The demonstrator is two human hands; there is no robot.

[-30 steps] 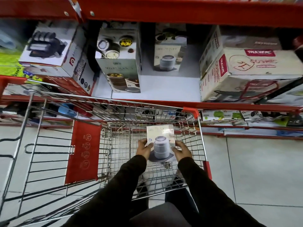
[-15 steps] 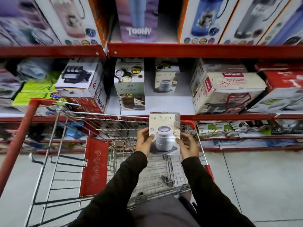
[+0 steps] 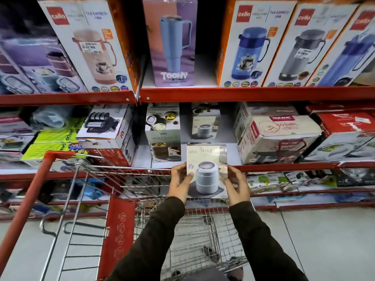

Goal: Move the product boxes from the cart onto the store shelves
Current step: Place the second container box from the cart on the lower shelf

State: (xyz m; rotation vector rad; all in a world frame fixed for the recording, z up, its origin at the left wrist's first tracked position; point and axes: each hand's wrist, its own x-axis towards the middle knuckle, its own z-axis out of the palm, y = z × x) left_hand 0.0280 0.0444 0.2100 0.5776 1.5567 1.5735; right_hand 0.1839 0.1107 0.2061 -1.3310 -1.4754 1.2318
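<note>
Head view: we note one cream product box (image 3: 207,169) held upright between both hands, above the far rim of the wire cart (image 3: 129,173) and just near of the middle shelf (image 3: 284,166). The left hand (image 3: 179,184) grips its left edge and the right hand (image 3: 237,186) its right edge, each closed on the box with thumbs on the front face. The box's long axis stands vertical. The open gap on that shelf lies directly beyond the box, in front of a matching box (image 3: 205,123) and between a taller box (image 3: 163,132) at left and a white carton (image 3: 278,136) at right. In our judgement both hands are equally placed, and a straight push away should seat it.
</note>
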